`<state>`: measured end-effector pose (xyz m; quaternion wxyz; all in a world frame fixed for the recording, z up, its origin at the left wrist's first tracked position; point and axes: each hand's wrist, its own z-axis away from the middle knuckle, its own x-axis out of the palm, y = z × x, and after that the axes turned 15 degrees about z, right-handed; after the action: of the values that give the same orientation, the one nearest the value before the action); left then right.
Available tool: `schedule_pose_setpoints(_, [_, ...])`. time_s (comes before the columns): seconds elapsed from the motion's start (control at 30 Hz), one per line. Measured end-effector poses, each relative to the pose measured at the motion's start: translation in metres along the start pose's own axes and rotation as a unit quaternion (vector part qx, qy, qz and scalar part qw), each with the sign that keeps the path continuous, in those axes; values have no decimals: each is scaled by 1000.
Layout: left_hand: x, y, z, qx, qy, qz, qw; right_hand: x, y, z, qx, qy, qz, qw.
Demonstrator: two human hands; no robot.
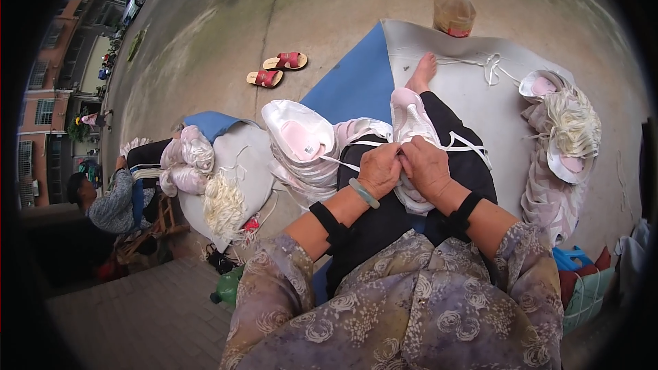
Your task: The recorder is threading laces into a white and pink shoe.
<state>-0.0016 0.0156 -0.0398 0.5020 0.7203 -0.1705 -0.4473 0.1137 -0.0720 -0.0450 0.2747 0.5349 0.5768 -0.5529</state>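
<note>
I see both hands meet over a white shoe upper [411, 123] that lies along my lap, on the black trousers [391, 219]. The left hand [379, 170] is closed, its fingers pinching the white lace [473, 142] at the near end of the upper. The right hand [426, 168] is also closed, gripping the same upper just beside the left one, so the two hands touch. The upper reaches away from the hands toward the bare foot [422, 72]. To the left of the hands is a stack of white uppers with pink insoles [301, 140], close to the left hand.
</note>
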Motion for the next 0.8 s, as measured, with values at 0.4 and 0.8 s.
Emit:
schedule_pose_setpoints(0.4, [3,6,-6,-89,-3,-36,995,-43,20,6,-39,0,37,999])
schedule_pose_setpoints(0.8, [34,70,-26,116,-141,44,982,-109,43,53,-135,108,73,982])
